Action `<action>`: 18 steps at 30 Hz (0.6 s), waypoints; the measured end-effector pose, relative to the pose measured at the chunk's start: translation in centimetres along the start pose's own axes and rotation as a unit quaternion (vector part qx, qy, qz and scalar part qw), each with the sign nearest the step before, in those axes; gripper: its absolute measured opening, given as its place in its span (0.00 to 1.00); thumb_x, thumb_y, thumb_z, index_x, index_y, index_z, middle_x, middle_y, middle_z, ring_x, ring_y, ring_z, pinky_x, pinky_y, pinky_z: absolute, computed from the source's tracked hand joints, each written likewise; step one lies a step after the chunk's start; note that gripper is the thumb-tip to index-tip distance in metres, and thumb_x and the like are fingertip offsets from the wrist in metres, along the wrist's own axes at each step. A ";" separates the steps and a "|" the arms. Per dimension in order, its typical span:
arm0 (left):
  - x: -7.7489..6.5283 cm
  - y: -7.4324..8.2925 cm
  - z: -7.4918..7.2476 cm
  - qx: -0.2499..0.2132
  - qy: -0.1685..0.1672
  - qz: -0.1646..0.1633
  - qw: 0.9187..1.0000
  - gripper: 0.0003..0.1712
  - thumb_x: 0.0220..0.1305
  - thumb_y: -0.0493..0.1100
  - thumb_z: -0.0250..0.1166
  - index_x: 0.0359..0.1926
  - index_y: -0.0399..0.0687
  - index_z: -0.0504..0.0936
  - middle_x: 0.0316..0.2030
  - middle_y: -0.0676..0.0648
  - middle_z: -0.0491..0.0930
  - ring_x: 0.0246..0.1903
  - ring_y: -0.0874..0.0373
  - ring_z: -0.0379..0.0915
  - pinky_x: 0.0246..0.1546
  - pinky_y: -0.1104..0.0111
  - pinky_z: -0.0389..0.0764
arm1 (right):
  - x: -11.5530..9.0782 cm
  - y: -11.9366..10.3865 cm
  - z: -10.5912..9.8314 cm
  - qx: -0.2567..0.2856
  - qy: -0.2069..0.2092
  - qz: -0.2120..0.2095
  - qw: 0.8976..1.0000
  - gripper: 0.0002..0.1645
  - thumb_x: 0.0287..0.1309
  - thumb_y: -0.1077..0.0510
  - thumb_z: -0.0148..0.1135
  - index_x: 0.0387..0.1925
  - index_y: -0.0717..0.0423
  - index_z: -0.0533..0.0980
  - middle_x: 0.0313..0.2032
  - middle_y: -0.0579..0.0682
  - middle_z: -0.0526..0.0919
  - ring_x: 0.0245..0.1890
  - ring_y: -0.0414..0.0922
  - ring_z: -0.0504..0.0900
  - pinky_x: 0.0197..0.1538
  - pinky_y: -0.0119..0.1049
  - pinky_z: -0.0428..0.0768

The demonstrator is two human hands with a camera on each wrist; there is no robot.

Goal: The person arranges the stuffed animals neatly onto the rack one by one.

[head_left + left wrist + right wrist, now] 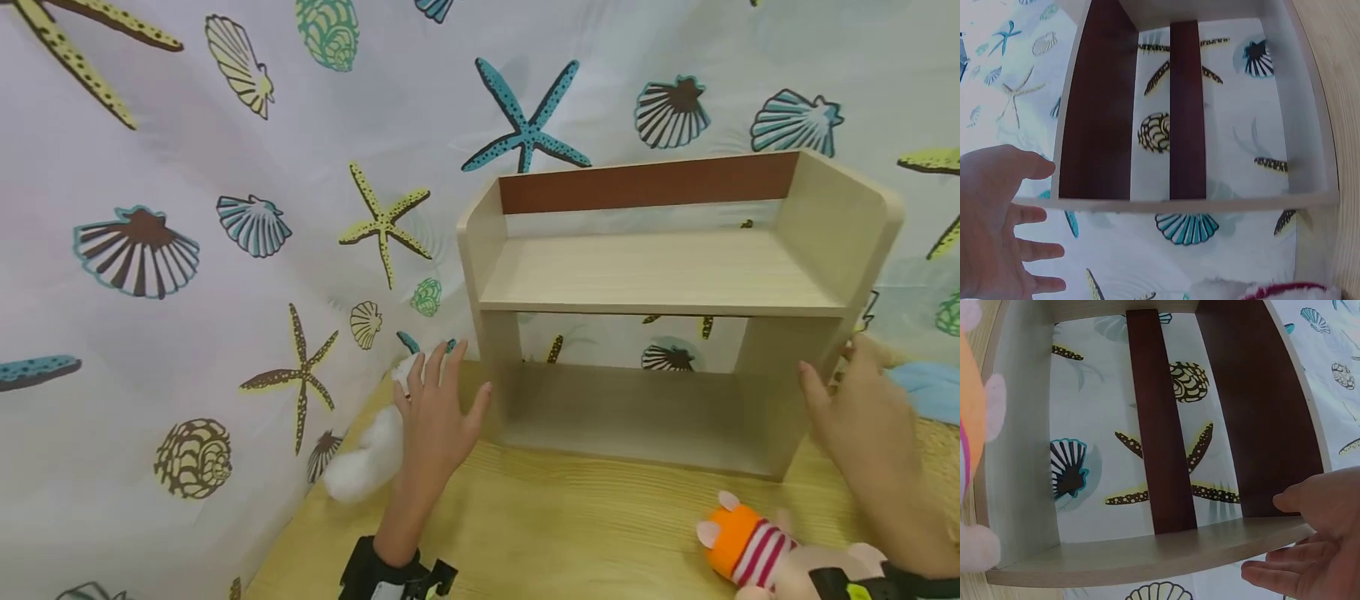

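Observation:
A small pale wooden two-tier shelf [660, 271] with a brown back rail stands upright on the wood-grain tabletop [540, 517]. My left hand [438, 425] is just off its left side, fingers spread; in the left wrist view, the thumb tip lies at the side panel's edge. On the other side is my right hand [870, 425], its thumb in front of the right panel and the fingers outside it. The right wrist view shows those fingers [1282, 569] extended, apart from the panel. Whether either thumb presses the wood is unclear.
A plush toy [750, 542] with an orange head and striped neck lies front right, by my right wrist. A white fluffy item [367, 467] sits left of the shelf, and blue cloth [926, 387] at right. Shell-patterned fabric [225, 333] hangs behind.

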State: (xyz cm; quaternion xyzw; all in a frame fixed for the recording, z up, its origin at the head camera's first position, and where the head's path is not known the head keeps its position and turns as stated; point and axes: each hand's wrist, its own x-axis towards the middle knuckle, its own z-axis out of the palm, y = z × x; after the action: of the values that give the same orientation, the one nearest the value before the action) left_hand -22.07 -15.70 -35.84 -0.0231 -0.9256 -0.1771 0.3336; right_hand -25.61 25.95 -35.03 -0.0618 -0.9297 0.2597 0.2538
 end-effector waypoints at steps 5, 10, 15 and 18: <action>0.9 -1.7 -0.2 -0.036 -0.033 -0.031 0.998 0.34 0.68 0.56 0.62 0.71 0.56 0.67 0.67 0.42 0.72 0.67 0.35 0.65 0.63 0.34 0.63 | 1.1 0.6 0.6 0.078 0.038 0.019 0.996 0.32 0.70 0.61 0.48 0.67 0.76 0.56 0.52 0.84 0.72 0.41 0.69 0.80 0.28 0.25 0.73; 2.5 -5.3 -1.7 -0.052 -0.072 -0.091 0.992 0.33 0.70 0.55 0.59 0.72 0.51 0.67 0.65 0.40 0.75 0.62 0.36 0.72 0.58 0.40 0.74 | 2.4 0.0 2.2 0.188 0.093 -0.004 0.978 0.28 0.65 0.69 0.48 0.64 0.77 0.60 0.49 0.75 0.73 0.30 0.14 0.61 0.33 0.04 0.53; 4.4 -9.0 -3.2 -0.074 -0.151 -0.162 0.972 0.34 0.75 0.57 0.51 0.75 0.50 0.60 0.68 0.37 0.72 0.64 0.35 0.70 0.59 0.41 0.73 | 3.0 -0.2 2.1 0.188 0.103 -0.003 0.977 0.16 0.64 0.68 0.50 0.52 0.73 0.69 0.38 0.65 0.75 0.26 0.08 0.54 0.28 0.04 0.57; 5.3 -11.1 -3.5 -0.084 -0.199 -0.180 0.960 0.34 0.76 0.55 0.48 0.76 0.46 0.58 0.68 0.34 0.71 0.65 0.35 0.70 0.61 0.42 0.72 | 3.2 -0.2 1.9 0.190 0.096 0.014 0.977 0.05 0.65 0.66 0.50 0.39 0.67 0.69 0.34 0.57 0.74 0.24 0.09 0.56 0.26 0.05 0.59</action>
State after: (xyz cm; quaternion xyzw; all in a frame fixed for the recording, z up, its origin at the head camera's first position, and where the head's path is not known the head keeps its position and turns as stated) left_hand -25.84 -27.68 -33.48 0.0810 -0.9439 -0.3032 0.1024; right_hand -29.31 25.74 -34.93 -0.0497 -0.8338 0.4280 0.3450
